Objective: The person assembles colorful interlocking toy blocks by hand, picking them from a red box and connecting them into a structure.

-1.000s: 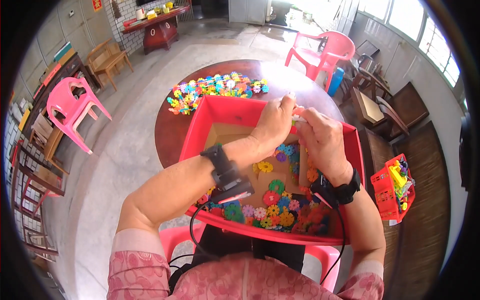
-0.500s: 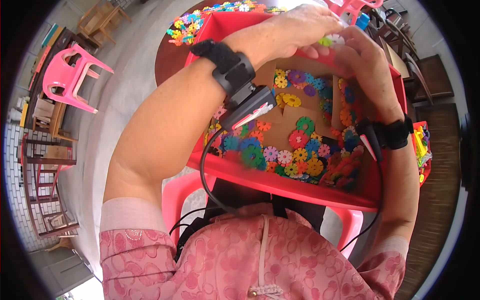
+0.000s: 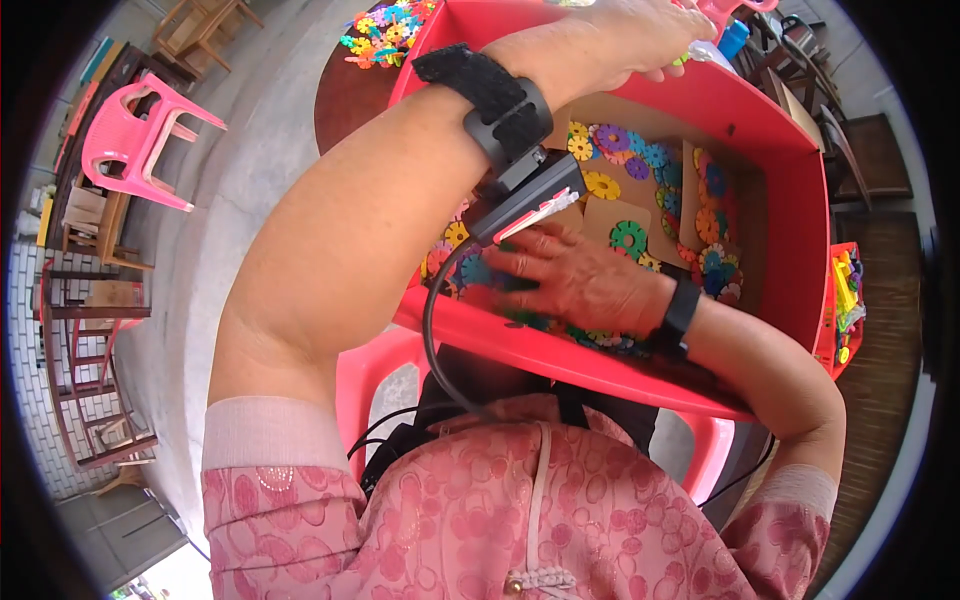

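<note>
A red box [image 3: 560, 350] in front of me holds many colourful flower-shaped plastic discs [image 3: 628, 237]. My right hand [image 3: 590, 283] is down inside it, palm toward the discs near the front wall. Its fingers are apart, with the tips slightly blurred, and the palm side is hidden. Over the far wall, my left hand [image 3: 650, 38] is closed on white and green interlocking discs [image 3: 702, 50], which show only in part beyond its fingers. A strapped black device sits on my left wrist, and a black band circles my right wrist.
Brown cardboard pieces lie among the discs. Joined discs [image 3: 385, 35] rest on the round brown table [image 3: 345, 100] beyond the box. A pink chair [image 3: 140, 140] stands at left. A red basket of bright plastic pieces [image 3: 846, 305] is at right.
My right hand has left the discs at the far wall and come down into the box, its fingers spreading. My left hand stays up there with the discs, shifted slightly farther away.
</note>
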